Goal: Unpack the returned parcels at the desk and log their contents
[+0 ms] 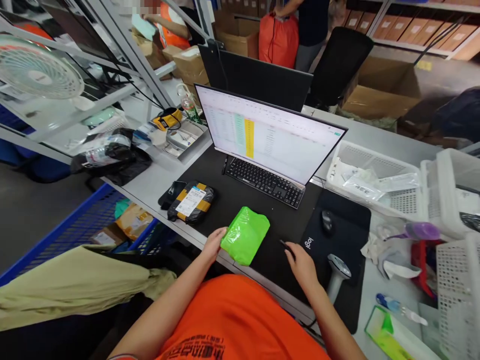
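Note:
A bright green plastic package (246,236) is tilted up over the near edge of the black desk mat. My left hand (214,243) grips its left edge, fingers partly hidden behind it. To the right, my right hand (301,265) is closed on a thin dark pen-like object (284,244), of which only the tip shows; its exact kind is unclear. Left of the green package lies a black-wrapped parcel (192,202) with brown tape and a white label. A grey handheld barcode scanner (338,269) stands just right of my right forearm.
Behind the mat are a monitor (262,132) and a keyboard (265,181). A computer mouse (327,222) rests on the right. White baskets (375,172) line the right side. A blue crate (86,225) with parcels sits below left. Two people are beyond the desk.

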The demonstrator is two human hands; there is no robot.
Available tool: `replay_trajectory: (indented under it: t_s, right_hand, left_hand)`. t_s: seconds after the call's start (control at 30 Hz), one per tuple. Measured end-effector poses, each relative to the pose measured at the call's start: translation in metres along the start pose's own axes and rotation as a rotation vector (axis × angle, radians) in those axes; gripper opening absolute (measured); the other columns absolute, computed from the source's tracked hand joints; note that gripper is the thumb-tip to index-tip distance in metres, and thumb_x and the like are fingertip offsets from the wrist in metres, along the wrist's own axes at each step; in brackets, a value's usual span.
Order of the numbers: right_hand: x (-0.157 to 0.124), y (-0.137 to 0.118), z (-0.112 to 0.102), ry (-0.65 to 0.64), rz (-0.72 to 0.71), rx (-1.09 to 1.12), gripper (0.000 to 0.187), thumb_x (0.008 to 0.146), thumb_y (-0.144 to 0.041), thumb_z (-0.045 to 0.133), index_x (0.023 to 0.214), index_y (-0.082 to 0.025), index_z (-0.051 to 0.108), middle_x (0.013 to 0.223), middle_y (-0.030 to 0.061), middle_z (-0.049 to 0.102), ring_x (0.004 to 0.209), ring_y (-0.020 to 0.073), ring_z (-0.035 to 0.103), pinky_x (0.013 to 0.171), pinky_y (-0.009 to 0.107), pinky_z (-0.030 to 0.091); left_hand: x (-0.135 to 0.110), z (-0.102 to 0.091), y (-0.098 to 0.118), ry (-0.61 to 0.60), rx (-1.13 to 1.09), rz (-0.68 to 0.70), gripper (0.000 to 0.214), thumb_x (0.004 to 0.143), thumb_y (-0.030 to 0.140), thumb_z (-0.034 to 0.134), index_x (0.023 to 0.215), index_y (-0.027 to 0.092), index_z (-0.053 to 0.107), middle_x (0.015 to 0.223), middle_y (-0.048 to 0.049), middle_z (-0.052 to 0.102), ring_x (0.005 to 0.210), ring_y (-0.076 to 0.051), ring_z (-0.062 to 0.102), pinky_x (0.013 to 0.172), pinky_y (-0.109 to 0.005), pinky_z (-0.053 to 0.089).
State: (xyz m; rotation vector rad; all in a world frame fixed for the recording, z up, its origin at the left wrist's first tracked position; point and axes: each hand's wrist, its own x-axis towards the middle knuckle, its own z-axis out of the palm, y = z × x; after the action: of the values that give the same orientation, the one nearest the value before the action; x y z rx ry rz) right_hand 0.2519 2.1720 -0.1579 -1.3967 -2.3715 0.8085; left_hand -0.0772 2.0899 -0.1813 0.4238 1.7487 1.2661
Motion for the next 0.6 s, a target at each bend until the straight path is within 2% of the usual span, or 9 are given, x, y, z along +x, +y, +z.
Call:
replay_trajectory:
  t_s: [0.07, 0.1, 0.17, 0.23, 0.33, 0.43, 0.6]
  right_hand:
    - [0.019, -0.032, -0.009, -0.09, -0.162, -0.153, 0.034, 0.102, -0.029, 0.041, 0.125, -0.023, 0.064, 0.109, 0.0075, 0.07, 0.098, 0.0198, 0.067, 0.083, 0.029, 0.051]
    - [0.028, -0.047, -0.011, -0.129, -0.225, -0.226, 0.034, 0.102, -0.028, 0.041, 0.127, -0.024, 0.064, 0.106, 0.0072, 0.071, 0.094, 0.0187, 0.067, 0.08, 0.028, 0.051]
    - [0.044, -0.072, -0.012, -0.181, -0.303, -0.35, 0.036, 0.103, -0.026, 0.039, 0.131, -0.024, 0.062, 0.103, 0.0078, 0.071, 0.089, 0.0179, 0.067, 0.076, 0.027, 0.05]
    - [0.057, -0.089, -0.009, -0.211, -0.341, -0.43, 0.04, 0.104, -0.024, 0.035, 0.136, -0.023, 0.059, 0.101, 0.0089, 0.072, 0.087, 0.0187, 0.067, 0.073, 0.028, 0.05]
    - [0.071, -0.101, -0.005, -0.23, -0.39, -0.501, 0.043, 0.103, -0.02, 0.034, 0.141, -0.021, 0.054, 0.104, 0.0107, 0.071, 0.093, 0.0205, 0.066, 0.075, 0.029, 0.05]
    - [0.077, -0.103, -0.003, -0.238, -0.427, -0.53, 0.043, 0.101, -0.016, 0.037, 0.141, -0.02, 0.054, 0.107, 0.0104, 0.07, 0.098, 0.0206, 0.065, 0.08, 0.029, 0.05]
    - [0.083, -0.105, 0.002, -0.221, -0.368, -0.538, 0.041, 0.102, -0.02, 0.035, 0.137, -0.02, 0.058, 0.108, 0.0094, 0.069, 0.1, 0.0217, 0.065, 0.081, 0.03, 0.05]
  left_hand:
    - [0.004, -0.002, 0.0, 0.011, 0.029, 0.056, 0.071, 0.065, 0.071, 0.073, 0.108, 0.015, 0.071, 0.101, -0.0108, 0.075, 0.088, -0.025, 0.071, 0.075, -0.036, 0.056]
    - [0.004, -0.004, 0.0, 0.005, 0.048, 0.088, 0.07, 0.062, 0.066, 0.078, 0.111, 0.016, 0.071, 0.107, -0.0109, 0.075, 0.095, -0.026, 0.07, 0.081, -0.038, 0.056]
    - [0.003, -0.008, -0.001, -0.005, 0.088, 0.147, 0.07, 0.052, 0.053, 0.088, 0.11, 0.017, 0.071, 0.115, -0.0107, 0.073, 0.108, -0.029, 0.067, 0.094, -0.041, 0.053]
    - [0.001, -0.011, -0.005, 0.004, 0.114, 0.187, 0.07, 0.048, 0.045, 0.091, 0.109, 0.017, 0.071, 0.117, -0.0114, 0.073, 0.113, -0.031, 0.065, 0.101, -0.045, 0.05]
    - [0.004, -0.014, -0.013, 0.026, 0.119, 0.221, 0.068, 0.051, 0.046, 0.09, 0.109, 0.017, 0.069, 0.119, -0.0124, 0.072, 0.114, -0.031, 0.066, 0.103, -0.048, 0.049]
    - [0.014, -0.017, -0.02, 0.029, 0.105, 0.255, 0.068, 0.052, 0.048, 0.089, 0.109, 0.017, 0.067, 0.12, -0.0127, 0.071, 0.115, -0.031, 0.066, 0.104, -0.048, 0.049]
    - [0.031, -0.019, -0.028, 0.049, 0.084, 0.301, 0.066, 0.057, 0.048, 0.086, 0.111, 0.016, 0.064, 0.138, -0.0181, 0.06, 0.125, -0.032, 0.06, 0.108, -0.048, 0.045]
